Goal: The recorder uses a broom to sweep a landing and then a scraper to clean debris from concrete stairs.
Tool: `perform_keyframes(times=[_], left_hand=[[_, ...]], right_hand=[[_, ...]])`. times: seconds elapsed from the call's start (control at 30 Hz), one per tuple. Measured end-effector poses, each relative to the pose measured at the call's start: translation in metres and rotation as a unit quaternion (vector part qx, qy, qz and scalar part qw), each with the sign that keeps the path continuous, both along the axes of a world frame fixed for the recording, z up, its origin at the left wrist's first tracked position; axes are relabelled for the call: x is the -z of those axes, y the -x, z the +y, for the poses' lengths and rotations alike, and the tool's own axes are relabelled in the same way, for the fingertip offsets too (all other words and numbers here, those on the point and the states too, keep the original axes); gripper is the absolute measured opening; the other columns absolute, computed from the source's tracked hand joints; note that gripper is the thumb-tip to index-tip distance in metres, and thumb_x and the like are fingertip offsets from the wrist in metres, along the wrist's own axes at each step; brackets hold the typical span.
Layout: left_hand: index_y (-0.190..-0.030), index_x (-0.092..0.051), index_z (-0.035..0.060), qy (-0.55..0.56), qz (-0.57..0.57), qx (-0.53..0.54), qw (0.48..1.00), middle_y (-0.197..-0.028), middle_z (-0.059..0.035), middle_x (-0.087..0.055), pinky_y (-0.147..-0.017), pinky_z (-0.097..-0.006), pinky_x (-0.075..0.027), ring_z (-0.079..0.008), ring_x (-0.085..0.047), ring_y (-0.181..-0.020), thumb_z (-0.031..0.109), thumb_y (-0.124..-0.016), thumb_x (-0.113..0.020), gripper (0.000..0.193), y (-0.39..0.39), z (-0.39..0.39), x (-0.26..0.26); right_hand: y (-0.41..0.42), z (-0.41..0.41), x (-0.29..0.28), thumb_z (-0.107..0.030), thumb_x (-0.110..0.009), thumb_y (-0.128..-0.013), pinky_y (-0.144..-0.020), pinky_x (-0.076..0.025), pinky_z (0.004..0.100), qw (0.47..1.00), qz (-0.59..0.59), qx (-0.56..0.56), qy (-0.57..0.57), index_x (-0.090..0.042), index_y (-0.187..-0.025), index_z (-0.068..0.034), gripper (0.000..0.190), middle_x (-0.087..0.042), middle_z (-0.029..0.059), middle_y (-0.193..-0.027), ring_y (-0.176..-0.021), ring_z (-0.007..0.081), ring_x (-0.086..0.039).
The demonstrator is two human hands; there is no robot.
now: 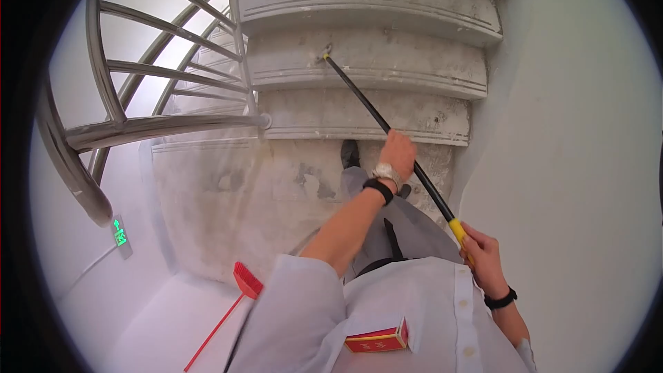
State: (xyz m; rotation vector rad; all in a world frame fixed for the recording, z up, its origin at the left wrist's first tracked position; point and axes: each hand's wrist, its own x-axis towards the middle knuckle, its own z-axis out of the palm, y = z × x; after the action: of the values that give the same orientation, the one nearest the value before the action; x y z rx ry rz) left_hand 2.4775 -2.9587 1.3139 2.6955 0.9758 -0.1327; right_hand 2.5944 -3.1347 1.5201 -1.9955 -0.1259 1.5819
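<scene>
A long black pole (359, 94) slants across the steps from upper left to lower right. My left hand (399, 153), with a watch and a black band at the wrist, is wrapped around its middle. My right hand (481, 254) grips the yellow handle (457, 230) at the near end, close to my shirt. The pole's small yellow-tipped head (326, 56) rests on the tread of a stair (414, 59), the second one up from my feet. What kind of head it is, blurred and small, I cannot tell.
Curved metal railings (166, 127) bound the stairs at left; a white wall (559, 166) rises at right. A red broom (247, 281) leans at lower left. A lit green exit sign (119, 235) is on the left wall. My shoe (350, 153) stands on the worn landing (222, 212).
</scene>
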Motion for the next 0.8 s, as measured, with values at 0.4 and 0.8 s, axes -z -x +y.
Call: perform_keyframes(times=[0.4, 0.8], left_hand=[[-0.074, -0.064, 0.0109, 0.074, 0.005, 0.009, 0.997, -0.082, -0.0082, -0.058, -0.095, -0.0383, -0.029, -0.0228, -0.052, -0.091, 0.015, -0.075, -0.054, 0.011, -0.001, -0.014, -0.013], [-0.072, -0.063, 0.0079, 0.047, -0.067, -0.010, 0.997, -0.078, -0.0083, -0.057, -0.095, -0.0387, -0.030, -0.0259, -0.052, -0.088, 0.012, -0.068, -0.059, 0.007, 0.001, -0.019, 0.001]], right_hand=[[-0.005, -0.021, 0.000, -0.014, -0.051, -0.086, -0.042, -0.029, 0.0175, 1.000, -0.002, -0.013, -0.019, -0.051, -0.120, 0.000, 0.036, -0.050, 0.0000, -0.064, -0.048, 0.0031, -0.039], [0.007, -0.027, 0.023, -0.017, -0.053, -0.086, -0.045, -0.033, 0.0186, 0.997, -0.052, -0.047, -0.043, -0.052, -0.119, 0.001, 0.037, -0.052, 0.0015, -0.068, -0.050, 0.0060, -0.042]])
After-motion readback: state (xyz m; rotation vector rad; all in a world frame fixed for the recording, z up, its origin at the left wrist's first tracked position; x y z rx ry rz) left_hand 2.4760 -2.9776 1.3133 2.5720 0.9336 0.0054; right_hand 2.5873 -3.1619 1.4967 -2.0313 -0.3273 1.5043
